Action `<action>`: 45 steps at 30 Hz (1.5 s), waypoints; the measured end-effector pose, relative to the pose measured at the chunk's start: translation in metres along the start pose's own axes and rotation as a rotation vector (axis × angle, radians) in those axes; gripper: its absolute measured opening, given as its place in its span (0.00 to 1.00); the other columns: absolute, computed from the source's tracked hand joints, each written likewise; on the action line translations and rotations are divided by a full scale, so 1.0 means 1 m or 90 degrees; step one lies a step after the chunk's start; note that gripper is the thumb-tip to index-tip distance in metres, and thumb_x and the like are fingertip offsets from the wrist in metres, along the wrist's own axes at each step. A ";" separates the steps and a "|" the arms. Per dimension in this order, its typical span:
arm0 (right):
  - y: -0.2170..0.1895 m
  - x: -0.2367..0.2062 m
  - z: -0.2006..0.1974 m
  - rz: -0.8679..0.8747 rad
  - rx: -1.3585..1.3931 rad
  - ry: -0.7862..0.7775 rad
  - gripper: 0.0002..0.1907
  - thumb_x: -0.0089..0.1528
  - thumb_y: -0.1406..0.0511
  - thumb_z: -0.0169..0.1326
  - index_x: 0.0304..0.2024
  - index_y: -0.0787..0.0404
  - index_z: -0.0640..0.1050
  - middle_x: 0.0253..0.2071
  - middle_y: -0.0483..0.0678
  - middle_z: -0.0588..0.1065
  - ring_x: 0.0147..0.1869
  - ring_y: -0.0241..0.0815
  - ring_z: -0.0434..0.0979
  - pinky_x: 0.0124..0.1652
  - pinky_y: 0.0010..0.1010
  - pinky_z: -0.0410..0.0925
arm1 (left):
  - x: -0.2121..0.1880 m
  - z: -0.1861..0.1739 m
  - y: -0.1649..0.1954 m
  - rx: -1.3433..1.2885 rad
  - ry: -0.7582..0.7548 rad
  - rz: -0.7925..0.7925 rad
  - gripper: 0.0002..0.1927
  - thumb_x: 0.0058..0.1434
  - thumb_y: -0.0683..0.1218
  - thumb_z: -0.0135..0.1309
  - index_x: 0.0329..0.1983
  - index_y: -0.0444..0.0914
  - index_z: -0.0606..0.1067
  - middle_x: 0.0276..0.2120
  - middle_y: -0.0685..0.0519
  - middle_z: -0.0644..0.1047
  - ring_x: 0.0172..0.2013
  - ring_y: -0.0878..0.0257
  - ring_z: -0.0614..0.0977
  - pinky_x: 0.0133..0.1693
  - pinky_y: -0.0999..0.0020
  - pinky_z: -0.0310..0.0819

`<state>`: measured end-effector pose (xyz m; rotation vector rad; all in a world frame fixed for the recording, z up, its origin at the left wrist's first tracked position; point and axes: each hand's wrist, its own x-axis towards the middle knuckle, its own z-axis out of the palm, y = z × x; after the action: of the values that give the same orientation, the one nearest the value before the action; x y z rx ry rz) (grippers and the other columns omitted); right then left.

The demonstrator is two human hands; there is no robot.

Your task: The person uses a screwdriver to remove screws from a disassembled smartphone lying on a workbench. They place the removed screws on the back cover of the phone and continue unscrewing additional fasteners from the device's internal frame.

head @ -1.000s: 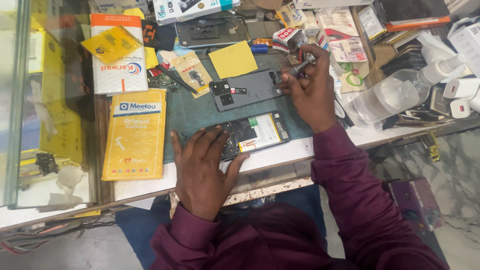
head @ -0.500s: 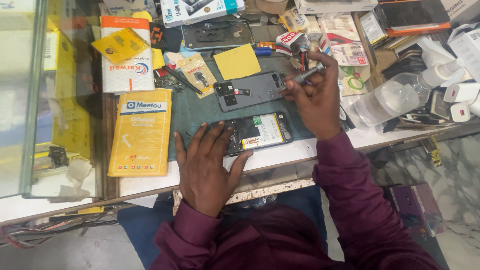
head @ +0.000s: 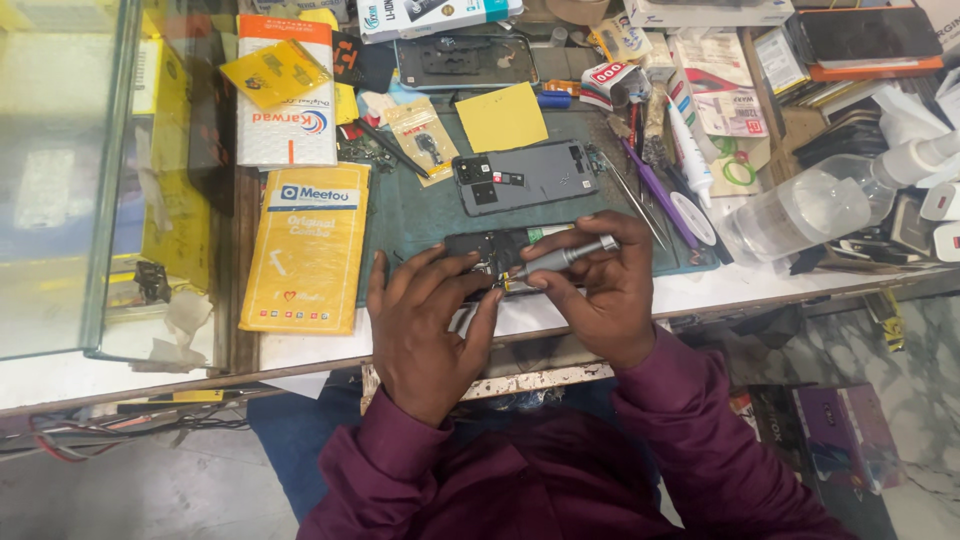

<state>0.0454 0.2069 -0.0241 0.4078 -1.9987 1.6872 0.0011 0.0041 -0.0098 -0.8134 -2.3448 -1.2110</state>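
A: Where's your right hand [head: 600,290]?
B: Centre of the frame, just right of middle. Your fingers are pinched round a grey metal screwdriver [head: 560,258], which lies nearly flat with its tip pointing left and down onto the opened phone [head: 478,250].

A: And your left hand [head: 425,310]?
B: Lower centre, flat over the phone's left and near side. Fingers spread and extended, pressing down on it, not curled round anything.

A: Phone position?
B: Centre of the frame, on the near edge of the green work mat [head: 410,210], by the white bench edge [head: 720,292]. Your hands cover most of it. Dark internals show between them.

A: What's around you?
B: The grey back cover [head: 525,175] lies just above the phone, inner side up. A yellow square pad [head: 500,116] sits above that. A yellow parts packet [head: 308,245] sits at left centre. A purple-handled tool [head: 660,195] and tweezers [head: 632,205] lie right of the cover. A clear spray bottle [head: 825,200] lies on its side at the right. A glass cabinet [head: 60,170] fills the far left.

A: Screwdriver tip touching a screw?
B: Can't tell, your fingers hide it.
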 end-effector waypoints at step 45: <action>0.008 -0.002 -0.003 0.037 0.119 -0.043 0.32 0.70 0.79 0.52 0.68 0.53 0.54 0.57 0.63 0.74 0.62 0.49 0.80 0.57 0.37 0.80 | 0.000 -0.003 0.002 0.017 -0.023 -0.001 0.05 0.63 0.48 0.60 0.41 0.47 0.83 0.52 0.61 0.81 0.62 0.54 0.74 0.70 0.34 0.44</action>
<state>0.0432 0.2112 -0.0309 0.4817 -1.9228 1.9296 0.0022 0.0022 -0.0068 -0.8318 -2.3853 -1.1721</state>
